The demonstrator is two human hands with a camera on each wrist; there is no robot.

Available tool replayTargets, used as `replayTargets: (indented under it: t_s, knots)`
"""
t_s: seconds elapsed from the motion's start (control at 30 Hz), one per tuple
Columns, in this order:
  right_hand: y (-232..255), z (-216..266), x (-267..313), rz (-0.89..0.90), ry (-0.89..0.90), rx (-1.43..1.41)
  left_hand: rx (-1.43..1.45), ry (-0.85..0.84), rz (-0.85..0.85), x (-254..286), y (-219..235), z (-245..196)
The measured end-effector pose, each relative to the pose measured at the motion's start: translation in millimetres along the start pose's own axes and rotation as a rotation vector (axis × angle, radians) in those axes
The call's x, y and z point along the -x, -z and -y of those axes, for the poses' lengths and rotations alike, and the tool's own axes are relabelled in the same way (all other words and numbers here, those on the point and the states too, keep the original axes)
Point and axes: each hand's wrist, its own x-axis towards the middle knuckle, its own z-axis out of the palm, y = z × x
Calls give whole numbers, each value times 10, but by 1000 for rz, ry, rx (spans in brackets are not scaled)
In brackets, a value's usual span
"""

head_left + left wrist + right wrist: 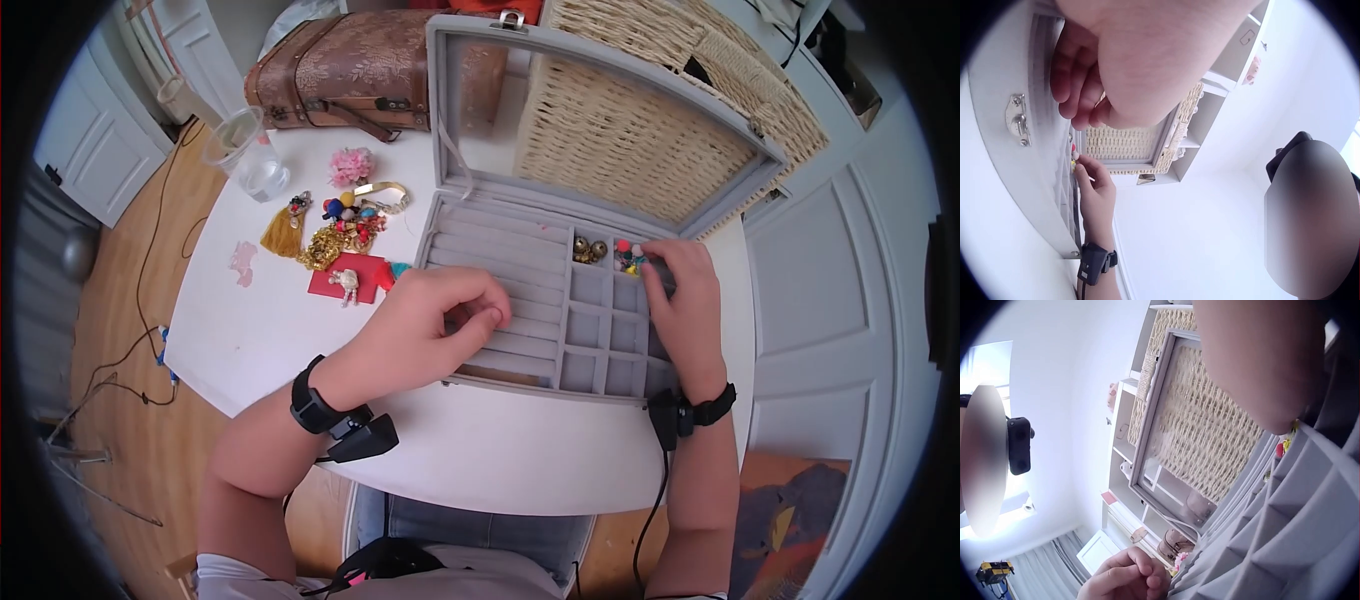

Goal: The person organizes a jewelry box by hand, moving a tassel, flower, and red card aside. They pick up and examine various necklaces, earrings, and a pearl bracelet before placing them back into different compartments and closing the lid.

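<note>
A grey jewellery box [500,378] lies open, with ring rolls [520,235] on its left and small square compartments [585,332] on its right. My right hand [690,300] reaches into the back right compartment, where thumb and index finger pinch a colourful beaded piece [630,262] with red, yellow and teal parts. Beside it, round bronze-coloured beads [590,250] sit in another compartment. Over the ring rolls hovers my left hand [420,325], fingers loosely curled with nothing visible in them. The box's clear-windowed lid [610,40] stands raised at the back.
Left of the box lie a red card [325,288] with a small pale figure [347,284], gold chains [322,250], a yellow tassel [283,235] and a pink flower [351,166]. Plastic cups [262,178] stand farther left. A brown case [340,75] and woven basket [650,120] are behind.
</note>
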Motion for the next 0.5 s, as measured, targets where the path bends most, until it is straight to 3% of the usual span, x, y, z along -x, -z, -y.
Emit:
replayTargets:
  t_s: [0.13,0.23,0.43,0.5]
  knots:
    - [-22,24,29,-91,-14,61,2,-31,5,-3,-24,18]
    - [-11,-32,16,46,-98,-61,-8,-21,10,-14,-27,5]
    - [23,37,13,-17,110,25,-9,-11,17,-2,0,-11]
    - [16,1,1,84,135,-29,-17,-19,15,3,14,-27]
